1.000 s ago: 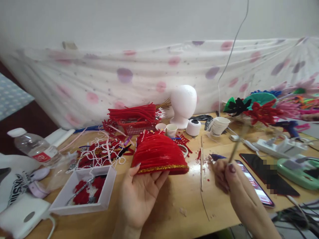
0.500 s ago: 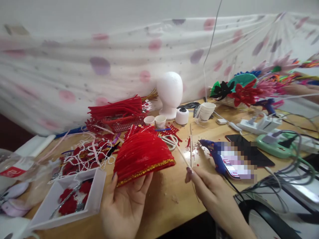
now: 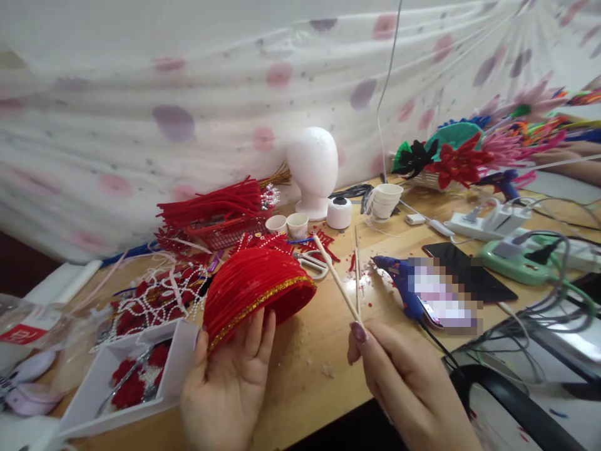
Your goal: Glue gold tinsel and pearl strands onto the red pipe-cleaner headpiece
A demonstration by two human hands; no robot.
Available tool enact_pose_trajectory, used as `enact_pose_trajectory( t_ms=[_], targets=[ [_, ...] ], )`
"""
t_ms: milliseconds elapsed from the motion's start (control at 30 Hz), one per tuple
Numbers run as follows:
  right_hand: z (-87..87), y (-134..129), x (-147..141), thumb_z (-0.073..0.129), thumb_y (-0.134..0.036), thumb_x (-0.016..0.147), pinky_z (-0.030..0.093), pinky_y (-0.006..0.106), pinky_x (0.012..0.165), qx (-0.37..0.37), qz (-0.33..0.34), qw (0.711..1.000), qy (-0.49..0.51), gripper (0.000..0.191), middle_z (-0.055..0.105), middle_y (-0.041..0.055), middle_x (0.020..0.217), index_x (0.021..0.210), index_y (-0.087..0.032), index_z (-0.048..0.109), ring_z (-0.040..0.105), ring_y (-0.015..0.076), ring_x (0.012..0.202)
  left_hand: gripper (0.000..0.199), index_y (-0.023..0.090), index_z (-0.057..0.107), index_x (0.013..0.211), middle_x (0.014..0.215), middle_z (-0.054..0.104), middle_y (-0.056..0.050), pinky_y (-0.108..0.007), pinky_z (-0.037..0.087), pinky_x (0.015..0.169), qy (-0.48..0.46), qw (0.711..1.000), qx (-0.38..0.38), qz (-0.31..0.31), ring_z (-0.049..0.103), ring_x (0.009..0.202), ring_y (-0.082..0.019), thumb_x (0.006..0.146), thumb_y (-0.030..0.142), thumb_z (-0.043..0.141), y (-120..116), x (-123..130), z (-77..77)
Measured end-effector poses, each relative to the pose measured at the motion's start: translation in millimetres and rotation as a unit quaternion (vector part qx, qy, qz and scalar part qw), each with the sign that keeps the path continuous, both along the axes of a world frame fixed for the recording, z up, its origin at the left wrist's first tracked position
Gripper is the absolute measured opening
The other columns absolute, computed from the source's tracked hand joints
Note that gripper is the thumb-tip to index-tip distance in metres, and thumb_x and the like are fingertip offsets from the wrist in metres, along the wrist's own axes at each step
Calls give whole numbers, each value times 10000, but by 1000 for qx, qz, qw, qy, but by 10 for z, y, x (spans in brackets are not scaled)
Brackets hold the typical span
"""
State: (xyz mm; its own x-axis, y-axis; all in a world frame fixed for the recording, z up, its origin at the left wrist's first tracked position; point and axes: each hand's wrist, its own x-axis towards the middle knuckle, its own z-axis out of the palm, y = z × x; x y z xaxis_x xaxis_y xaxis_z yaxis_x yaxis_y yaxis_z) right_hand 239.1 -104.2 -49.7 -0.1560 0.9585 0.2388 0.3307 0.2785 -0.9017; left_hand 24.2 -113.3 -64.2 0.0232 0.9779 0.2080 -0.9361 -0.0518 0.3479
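Observation:
A red pleated cap (image 3: 256, 285) with a gold glitter rim is tilted so that part of its hollow inside shows. My left hand (image 3: 230, 376) holds it from below, with the thumb at its left edge and the fingertips under the rim. Between the thumb and fingers of my right hand (image 3: 399, 369) is a thin wooden stick (image 3: 335, 275), which points up and to the left. Its tip is apart from the cap, near the scissors (image 3: 315, 262). A blue glue gun (image 3: 399, 285) lies to the right of the stick.
A white foam head (image 3: 313, 166) stands behind paper cups (image 3: 297, 225). At the left are a white box (image 3: 176, 363) and bead strings (image 3: 150, 307). Phones, a green power strip (image 3: 516, 262) and cables lie right. Another person's hand (image 3: 570, 164) is at the far right.
The cap has tilted, showing more of its inside, and moved slightly left. The stick in my right hand has turned more upright. The camera view has shifted a little.

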Motion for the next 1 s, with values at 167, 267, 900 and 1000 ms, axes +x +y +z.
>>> enact_pose_trajectory(
  t_ms=[167, 267, 900, 1000],
  targets=[
    [-197, 67, -188, 342, -581, 1047, 297, 252, 422, -112, 68, 989, 67, 495, 375, -79, 457, 770, -242, 574, 348, 120, 382, 442, 201, 783, 1168, 1282, 743, -75, -389, 418, 1176, -4, 1000, -21, -11, 678, 1258, -175, 993, 165, 379, 15, 10, 24],
    [-268, 102, -128, 340, -696, 1007, 209, 243, 381, -203, 29, 975, 89, 543, 335, -111, 379, 800, -241, 554, 248, 104, 333, 436, 167, 782, 1164, 1261, 755, -91, -406, 416, 1182, -17, 1000, -17, -16, 688, 1247, -182, 1003, 171, 377, 30, 49, 24],
    [-249, 452, -22, 806, -532, 776, 621, 424, 845, 38, -69, 992, 101, 520, 638, 107, 1183, 1066, -257, 472, 704, 263, 1016, 764, 10, 482, 1492, 1333, 699, -211, -296, 508, 1108, -65, 989, -129, -39, 610, 1329, -177, 1085, 410, -27, 10, -40, 79],
    [-197, 590, -99, 736, -418, 808, 629, 420, 851, 37, -58, 990, 125, 393, 666, 95, 1112, 981, -266, 418, 727, 248, 992, 686, 57, 179, 1636, 1365, 688, -209, -332, 543, 1085, -63, 981, -180, -17, 635, 1312, -204, 1093, 468, 98, -16, 26, 176]
  ],
)
